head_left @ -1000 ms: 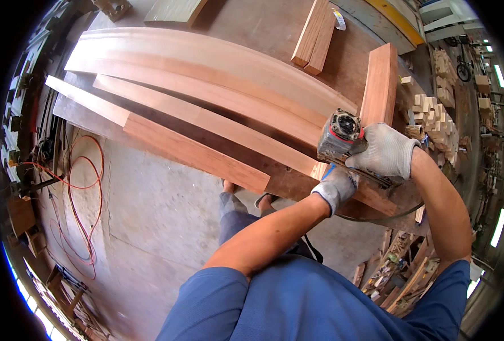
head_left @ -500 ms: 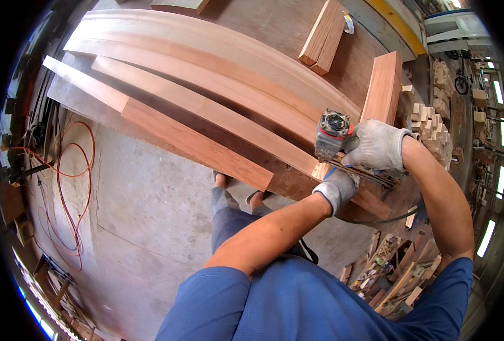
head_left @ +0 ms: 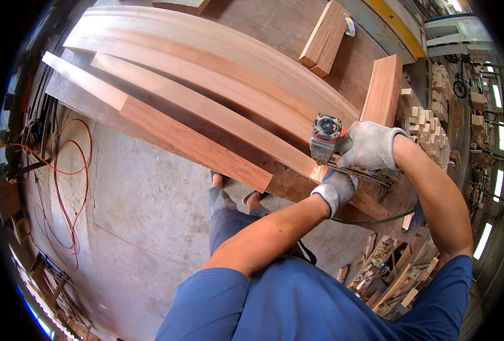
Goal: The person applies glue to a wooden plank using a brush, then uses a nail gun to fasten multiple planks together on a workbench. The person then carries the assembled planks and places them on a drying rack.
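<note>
My right hand (head_left: 371, 146), in a pale work glove, is closed round the handle of a nail gun (head_left: 326, 133). The tool's black-and-silver head points toward the near boards, and its long magazine (head_left: 374, 177) slants off to the right below that hand. My left hand (head_left: 338, 188), also gloved, is closed on the end of a long wooden board (head_left: 206, 108), just under the magazine. The magazine hides part of its fingers. A small pale wood patch (head_left: 319, 172) shows beside the left glove, and a reddish wood piece (head_left: 370, 206) sticks out to its right.
Long curved mouldings (head_left: 218, 57) lie behind the board, and a reddish plank (head_left: 195, 145) lies in front. A thick wood block (head_left: 381, 91) and two-part beam (head_left: 326, 37) stand at the right. Stacked blocks (head_left: 428, 133), an offcut heap (head_left: 394, 273) and red hoses (head_left: 87, 170) are around.
The nail gun's head and my right hand have shifted slightly to the left and turned a little. My left hand stays on the board in nearly the same place.
</note>
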Demonstrator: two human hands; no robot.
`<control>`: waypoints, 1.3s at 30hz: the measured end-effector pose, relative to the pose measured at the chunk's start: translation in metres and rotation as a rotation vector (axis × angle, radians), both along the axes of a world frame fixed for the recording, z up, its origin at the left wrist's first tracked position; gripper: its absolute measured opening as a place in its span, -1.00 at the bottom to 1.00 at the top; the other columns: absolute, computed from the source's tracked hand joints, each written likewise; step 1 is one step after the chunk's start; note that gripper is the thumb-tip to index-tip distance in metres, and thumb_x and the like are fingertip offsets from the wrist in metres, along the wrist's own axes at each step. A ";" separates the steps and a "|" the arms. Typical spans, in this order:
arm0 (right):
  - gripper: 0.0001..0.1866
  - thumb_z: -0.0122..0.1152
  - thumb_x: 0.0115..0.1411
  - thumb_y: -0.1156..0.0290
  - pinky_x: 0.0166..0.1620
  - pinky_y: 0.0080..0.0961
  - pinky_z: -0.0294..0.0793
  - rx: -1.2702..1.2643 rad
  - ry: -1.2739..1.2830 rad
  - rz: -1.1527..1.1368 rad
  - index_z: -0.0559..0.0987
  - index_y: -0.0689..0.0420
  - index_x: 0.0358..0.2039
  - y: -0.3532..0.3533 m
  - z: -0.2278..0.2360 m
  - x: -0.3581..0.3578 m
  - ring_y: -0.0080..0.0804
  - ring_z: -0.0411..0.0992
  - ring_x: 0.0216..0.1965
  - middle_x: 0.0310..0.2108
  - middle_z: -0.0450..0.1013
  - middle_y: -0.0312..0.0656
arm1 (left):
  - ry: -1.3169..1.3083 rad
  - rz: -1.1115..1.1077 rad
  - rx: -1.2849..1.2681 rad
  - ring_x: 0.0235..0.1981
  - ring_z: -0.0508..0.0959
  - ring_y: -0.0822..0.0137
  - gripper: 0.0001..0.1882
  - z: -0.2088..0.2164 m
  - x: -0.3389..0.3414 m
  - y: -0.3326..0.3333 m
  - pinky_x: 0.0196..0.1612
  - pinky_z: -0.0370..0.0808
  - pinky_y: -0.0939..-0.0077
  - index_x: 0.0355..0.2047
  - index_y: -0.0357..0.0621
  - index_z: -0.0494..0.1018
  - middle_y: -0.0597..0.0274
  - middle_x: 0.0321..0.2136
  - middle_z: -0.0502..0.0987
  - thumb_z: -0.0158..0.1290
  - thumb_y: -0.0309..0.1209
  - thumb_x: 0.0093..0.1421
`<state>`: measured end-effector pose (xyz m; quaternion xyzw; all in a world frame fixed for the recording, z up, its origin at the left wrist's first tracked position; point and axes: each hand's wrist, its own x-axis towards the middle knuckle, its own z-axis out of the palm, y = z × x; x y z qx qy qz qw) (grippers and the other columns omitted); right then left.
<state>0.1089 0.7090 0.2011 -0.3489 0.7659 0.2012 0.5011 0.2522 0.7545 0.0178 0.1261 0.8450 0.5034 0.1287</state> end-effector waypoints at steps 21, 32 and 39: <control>-0.56 0.32 0.14 0.00 0.01 -0.19 0.63 0.111 0.046 -0.007 0.75 0.13 -0.22 -0.014 -0.005 -0.001 0.10 0.63 -0.16 -0.23 0.65 0.14 | -0.079 -0.062 -0.098 0.18 0.55 -0.07 -0.54 0.008 -0.001 -0.007 0.29 0.43 0.14 0.14 -0.14 0.54 -0.09 0.13 0.60 -0.16 -0.18 0.44; -0.57 0.32 0.11 0.01 -0.02 -0.15 0.62 0.032 0.087 -0.038 0.73 0.13 -0.25 -0.007 -0.002 0.003 0.15 0.62 -0.17 -0.25 0.63 0.17 | 0.018 -0.127 -0.174 0.18 0.55 -0.09 -0.51 0.004 -0.002 -0.006 0.34 0.37 0.09 0.15 -0.23 0.53 -0.15 0.10 0.61 -0.21 -0.18 0.46; -0.62 0.28 0.12 0.05 -0.03 -0.14 0.62 0.025 0.041 0.032 0.73 0.12 -0.29 -0.005 -0.010 0.003 0.12 0.62 -0.19 -0.27 0.64 0.12 | 0.076 -0.037 -0.108 0.12 0.62 -0.10 -0.59 0.004 0.005 0.000 0.24 0.48 0.09 0.10 -0.32 0.57 -0.18 0.05 0.65 -0.08 -0.43 0.36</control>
